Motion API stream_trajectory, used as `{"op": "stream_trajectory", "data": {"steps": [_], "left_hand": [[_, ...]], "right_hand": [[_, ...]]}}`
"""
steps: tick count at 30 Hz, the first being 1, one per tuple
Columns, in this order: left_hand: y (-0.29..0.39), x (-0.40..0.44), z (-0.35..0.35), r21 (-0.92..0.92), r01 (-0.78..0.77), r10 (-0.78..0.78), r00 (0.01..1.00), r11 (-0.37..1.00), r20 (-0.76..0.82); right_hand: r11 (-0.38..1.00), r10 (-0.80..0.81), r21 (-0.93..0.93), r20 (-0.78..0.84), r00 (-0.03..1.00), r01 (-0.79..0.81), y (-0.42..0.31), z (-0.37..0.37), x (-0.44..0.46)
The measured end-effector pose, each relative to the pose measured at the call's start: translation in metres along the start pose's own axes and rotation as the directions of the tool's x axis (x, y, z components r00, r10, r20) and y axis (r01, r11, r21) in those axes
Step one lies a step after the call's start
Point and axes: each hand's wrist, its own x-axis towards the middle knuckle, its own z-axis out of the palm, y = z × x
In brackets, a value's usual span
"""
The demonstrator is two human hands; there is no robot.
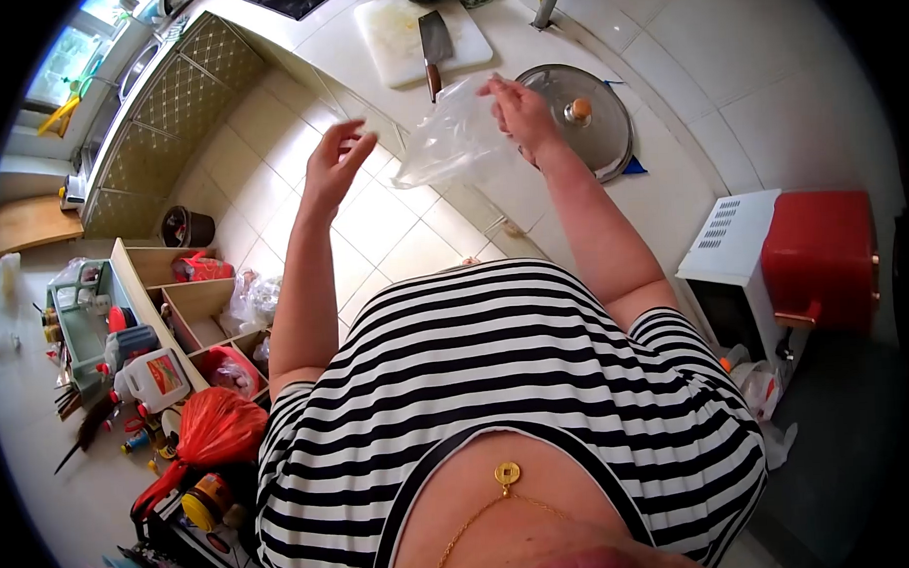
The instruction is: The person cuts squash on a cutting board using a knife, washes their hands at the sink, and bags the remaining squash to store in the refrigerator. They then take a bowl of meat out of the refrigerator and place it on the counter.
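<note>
My right hand (521, 119) is closed on a clear plastic bag (448, 142), pinching its upper edge between thumb and fingers. The bag hangs loose and crumpled in front of the counter, its lower end spread toward the left. My left hand (340, 168) is raised to the left of the bag, apart from it, with fingers bent, thumb apart and nothing visible in it. Behind my right hand lies a round glass lid (599, 119) with a wooden knob. A cleaver (435, 42) rests on a white cutting board (386, 36), its handle pointing toward the bag.
A white microwave (729, 264) and a red box-like container (819, 261) stand at the right. On the left are a wooden shelf unit (190, 313), a white jug (158, 379), a red plastic bag (221, 424) and a dark bin (188, 227) on the tiled floor.
</note>
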Motion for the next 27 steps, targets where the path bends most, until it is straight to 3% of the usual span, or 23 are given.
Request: {"op": "stream_trajectory", "data": {"steps": [2,4,5,6,7,8,9,10,12,13,14,16,17,18,19,20,22,24,26,27], "left_hand": [[0.043,0.017,0.041,0.325,-0.26,0.272,0.962,0.91,0.007],[0.067,0.039,0.077,0.631,-0.348,0.334,0.931,0.693,0.146],[0.063,0.06,0.082,0.645,-0.289,0.236,0.957,0.707,0.17],[0.043,0.085,0.084,0.67,-0.248,0.28,0.958,0.7,0.062],[0.022,0.112,0.077,0.54,-0.217,0.234,0.972,0.814,0.038],[0.02,0.129,0.07,0.393,-0.178,0.183,0.983,0.902,0.023],[0.017,0.142,0.067,0.28,-0.115,0.118,0.993,0.953,0.005],[0.029,0.151,0.064,0.163,-0.044,0.045,0.999,0.986,-0.003],[0.039,0.169,0.065,0.195,-0.035,0.036,0.999,0.98,0.0],[0.041,0.18,0.068,0.17,0.002,-0.008,0.999,0.985,0.034],[0.043,0.191,0.07,0.145,0.038,-0.049,0.996,0.989,0.07],[0.045,0.212,0.075,0.217,0.027,-0.039,0.998,0.976,0.05],[0.043,0.225,0.075,0.222,-0.049,0.034,0.997,0.974,0.072],[0.041,0.238,0.075,0.223,-0.128,0.108,0.989,0.966,0.097],[0.042,0.251,0.073,0.375,-0.278,0.242,0.96,0.884,0.143],[0.043,0.263,0.071,0.364,-0.293,0.247,0.955,0.884,0.166],[0.053,0.289,0.066,0.472,-0.345,0.202,0.923,0.811,0.327],[0.066,0.307,0.063,0.39,-0.301,0.146,0.914,0.87,0.378],[0.075,0.326,0.058,0.142,-0.235,0.141,0.866,0.962,0.481],[0.082,0.334,0.058,0.12,-0.23,0.147,0.866,0.966,0.478]], "right_hand": [[1.0,-0.006,-0.006,0.089,0.996,0.007,-0.009,-0.001,0.015],[0.983,-0.023,-0.173,0.189,0.982,0.057,-0.028,-0.001,0.023],[0.965,-0.109,-0.204,0.251,0.962,0.162,-0.023,-0.008,0.036],[0.966,-0.108,-0.202,0.245,0.964,0.16,-0.022,-0.024,0.044],[0.749,-0.198,-0.585,0.253,0.947,0.312,-0.037,-0.037,0.043],[0.369,-0.268,-0.848,0.296,0.917,0.381,-0.046,-0.052,0.045],[0.216,-0.383,-0.856,0.367,0.847,0.469,-0.025,-0.077,0.063],[0.221,-0.381,-0.861,0.356,0.853,0.458,-0.02,-0.092,0.065],[0.37,-0.038,-0.915,0.156,0.987,0.159,-0.017,-0.108,0.07],[0.514,0.161,-0.858,0.105,0.981,0.007,-0.028,-0.108,0.072],[0.515,0.162,-0.857,0.093,0.982,-0.004,-0.028,-0.111,0.075],[0.852,0.352,-0.444,0.099,0.931,-0.275,-0.027,-0.12,0.086],[0.853,0.351,-0.438,0.081,0.933,-0.283,-0.03,-0.125,0.092],[0.932,0.251,-0.291,0.098,0.963,-0.214,-0.035,-0.131,0.099],[0.981,0.146,-0.139,0.094,0.985,-0.132,-0.043,-0.134,0.104],[0.981,0.146,-0.136,0.068,0.987,-0.135,-0.052,-0.135,0.109],[0.978,0.108,0.172,0.059,0.992,-0.116,-0.072,-0.136,0.122],[0.976,0.095,0.19,0.064,0.993,-0.105,-0.084,-0.144,0.141],[0.972,0.211,0.108,-0.02,0.977,-0.208,-0.103,-0.144,0.154],[0.974,0.17,-0.116,-0.181,0.969,-0.193,-0.109,-0.139,0.163]]}}
